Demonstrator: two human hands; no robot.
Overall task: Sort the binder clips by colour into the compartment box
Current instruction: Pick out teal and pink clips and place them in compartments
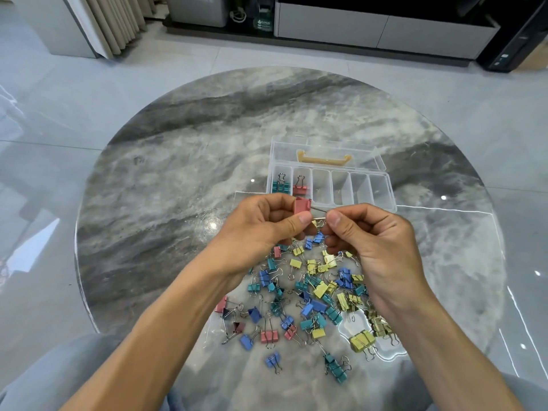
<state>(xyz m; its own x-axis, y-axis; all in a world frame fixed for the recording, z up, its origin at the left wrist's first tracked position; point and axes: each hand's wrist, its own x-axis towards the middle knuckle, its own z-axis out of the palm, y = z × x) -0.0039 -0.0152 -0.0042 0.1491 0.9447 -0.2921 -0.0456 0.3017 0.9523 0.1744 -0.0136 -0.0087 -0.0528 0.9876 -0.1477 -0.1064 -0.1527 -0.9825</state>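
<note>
Pinching a pink binder clip point(302, 205) at chest height above the pile: left hand point(261, 226) grip curled round the pink body, thumb pressed against its lower edge. Right hand point(367, 232) grip pressed together on the wire handle point(318, 211), thumb and forefinger closed on the steel loop. Two-handed hold probably meant to fold or free the handle so the clip lies flat in its slot; exact purpose cannot be told.

Just beyond the hands: clear compartment box point(382, 185), lid point(326, 149) folded back and away, giving open access from above. Row of narrow compartments running left to right. Leftmost holding teal clips point(280, 185); second from left holding one pink clip point(300, 187); remaining compartments showing no clips. Likely destination for the held clip: second compartment, matching colour. Sorting judged barely begun.

Below the hands: loose pile of clips point(311, 292) on the marble tabletop point(178, 173), colours mixed, namely yellow, blue, teal, pink. Several visibly tangled by their handles, so separation by both hands probably needed again. Pile kept close to the body, box placed just past it, keeping each transfer short.

Risk: handle springing loose under pinch pressure, dropping the clip back into the pile.
</note>
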